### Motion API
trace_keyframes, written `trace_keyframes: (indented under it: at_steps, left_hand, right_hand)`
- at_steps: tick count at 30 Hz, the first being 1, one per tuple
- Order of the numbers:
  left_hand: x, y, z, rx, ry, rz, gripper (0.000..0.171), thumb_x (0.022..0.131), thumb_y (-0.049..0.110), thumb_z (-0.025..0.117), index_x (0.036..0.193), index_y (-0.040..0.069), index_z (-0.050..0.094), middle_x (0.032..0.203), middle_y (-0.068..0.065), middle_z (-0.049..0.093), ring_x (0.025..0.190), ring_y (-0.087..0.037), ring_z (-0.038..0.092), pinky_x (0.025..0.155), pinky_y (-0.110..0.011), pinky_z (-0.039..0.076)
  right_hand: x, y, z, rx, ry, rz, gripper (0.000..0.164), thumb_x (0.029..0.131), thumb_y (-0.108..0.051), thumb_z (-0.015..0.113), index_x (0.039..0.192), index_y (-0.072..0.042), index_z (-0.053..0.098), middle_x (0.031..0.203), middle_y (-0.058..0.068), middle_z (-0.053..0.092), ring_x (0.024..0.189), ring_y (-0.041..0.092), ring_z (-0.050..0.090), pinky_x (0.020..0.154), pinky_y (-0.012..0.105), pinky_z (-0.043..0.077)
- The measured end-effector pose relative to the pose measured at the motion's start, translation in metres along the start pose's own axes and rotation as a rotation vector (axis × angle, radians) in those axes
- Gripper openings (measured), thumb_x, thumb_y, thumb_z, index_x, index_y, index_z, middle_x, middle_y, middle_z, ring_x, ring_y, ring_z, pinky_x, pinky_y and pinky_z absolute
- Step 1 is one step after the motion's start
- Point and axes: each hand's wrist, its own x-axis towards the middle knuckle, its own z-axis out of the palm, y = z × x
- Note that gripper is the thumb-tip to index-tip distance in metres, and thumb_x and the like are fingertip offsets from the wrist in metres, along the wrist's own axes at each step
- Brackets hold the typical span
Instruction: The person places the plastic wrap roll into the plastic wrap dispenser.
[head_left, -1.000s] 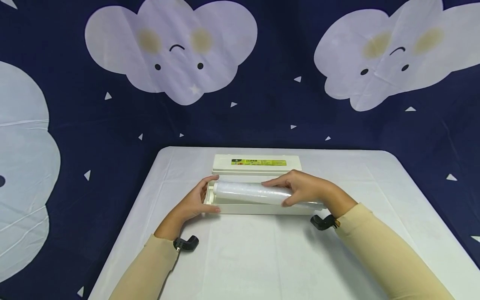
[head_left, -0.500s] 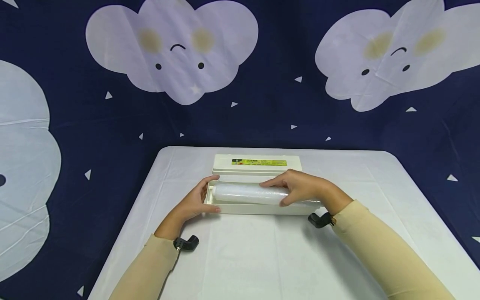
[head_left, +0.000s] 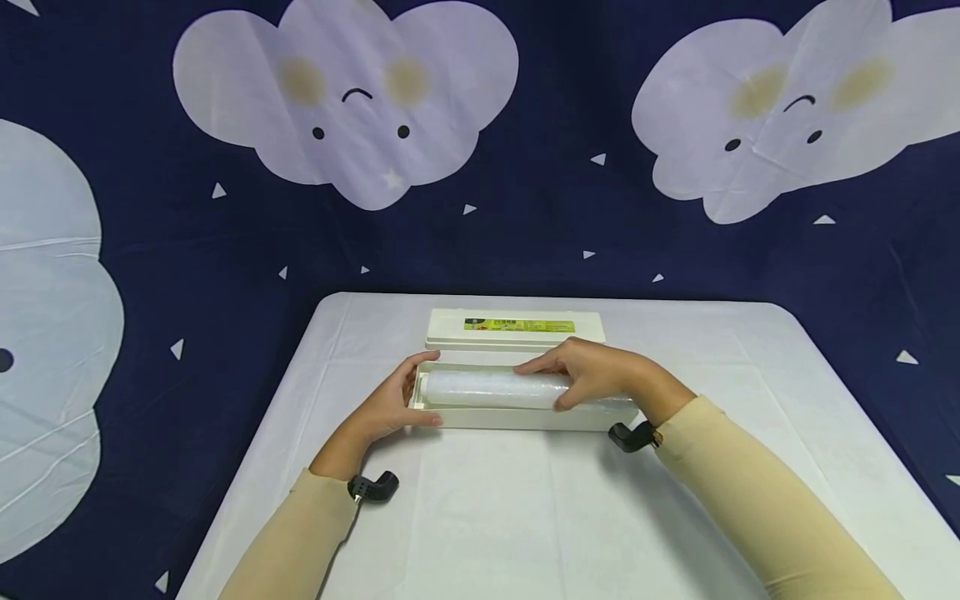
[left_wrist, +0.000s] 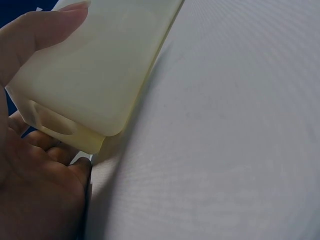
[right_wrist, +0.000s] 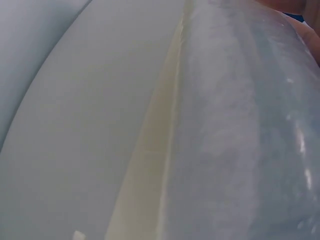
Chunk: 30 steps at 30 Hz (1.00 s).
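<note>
A long cream plastic box [head_left: 517, 419] lies across the table with its top uncovered. My left hand [head_left: 382, 408] grips its left end, thumb on the near wall and fingers round the far corner; in the left wrist view the thumb presses the box wall [left_wrist: 100, 75]. Inside the box lies a roll of cling film [head_left: 480, 389], its left end low between the walls. From above, my right hand [head_left: 600, 372] holds the roll right of its middle, thumb on the near side and fingers on the far side. The right wrist view shows the shiny roll [right_wrist: 225, 125] close beside the box wall [right_wrist: 90, 115].
Just behind the box lies its cream lid [head_left: 442, 332] with a yellow-green label [head_left: 517, 325]. A white cloth covers the table [head_left: 480, 517]. Beyond the far table edge hangs a dark blue curtain with clouds [head_left: 525, 242].
My right hand has shifted slightly left, carrying the roll with it. The roll's right end has come down into the box. My left hand has stayed on the box end.
</note>
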Motion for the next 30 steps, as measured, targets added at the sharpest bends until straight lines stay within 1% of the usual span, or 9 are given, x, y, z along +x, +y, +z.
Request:
trace_keyframes:
  at_steps: [9,14,17,23,26,30]
  left_hand:
    - [-0.001,0.003,0.000,0.010,0.008,-0.011,0.113,0.072,-0.005,0.095,0.163,0.016,0.033,0.150,-0.019,0.049,0.131,-0.033,0.052,0.105,-0.031,0.048]
    - [-0.001,0.003,0.001,0.019,0.014,-0.016,0.113,0.072,-0.003,0.095,0.163,0.018,0.033,0.150,-0.019,0.049,0.131,-0.033,0.051,0.105,-0.031,0.047]
    - [-0.001,0.002,0.001,0.020,0.016,-0.021,0.113,0.071,-0.003,0.096,0.163,0.019,0.034,0.149,-0.019,0.049,0.130,-0.033,0.052,0.104,-0.033,0.048]
    - [0.000,0.000,0.000,0.009,0.013,-0.021,0.114,0.071,-0.002,0.096,0.163,0.020,0.034,0.149,-0.019,0.050,0.129,-0.034,0.052,0.104,-0.036,0.049]
    - [0.000,0.000,0.000,0.007,0.011,-0.017,0.113,0.071,-0.002,0.096,0.163,0.019,0.034,0.149,-0.019,0.050,0.129,-0.034,0.052,0.104,-0.035,0.049]
    - [0.000,-0.001,0.000,0.009,0.012,-0.013,0.112,0.072,-0.002,0.095,0.163,0.018,0.033,0.149,-0.020,0.050,0.129,-0.034,0.053,0.104,-0.034,0.049]
  right_hand:
    - [0.002,0.001,0.000,-0.004,-0.010,0.009,0.077,0.077,0.005,0.082,0.149,-0.012,0.061,0.141,0.000,0.063,0.110,0.012,0.064,0.094,0.032,0.053]
    - [0.004,0.000,0.000,-0.004,-0.014,-0.015,0.076,0.077,0.005,0.082,0.148,-0.009,0.062,0.141,0.004,0.063,0.109,0.012,0.063,0.095,0.033,0.053]
    - [0.006,-0.001,0.001,0.000,-0.014,-0.022,0.076,0.076,0.006,0.082,0.148,-0.008,0.062,0.141,0.005,0.063,0.110,0.013,0.064,0.095,0.034,0.053]
    - [0.009,0.001,0.003,0.025,-0.018,0.016,0.076,0.076,0.008,0.081,0.148,-0.009,0.062,0.138,0.002,0.065,0.106,0.014,0.066,0.093,0.033,0.054]
    - [0.010,0.002,0.003,0.036,-0.018,0.032,0.077,0.076,0.009,0.082,0.148,-0.010,0.062,0.138,0.000,0.065,0.108,0.013,0.067,0.093,0.033,0.055]
    - [0.012,0.006,0.003,0.037,-0.016,0.017,0.077,0.075,0.009,0.083,0.147,-0.009,0.063,0.141,0.001,0.063,0.114,0.012,0.065,0.097,0.033,0.053]
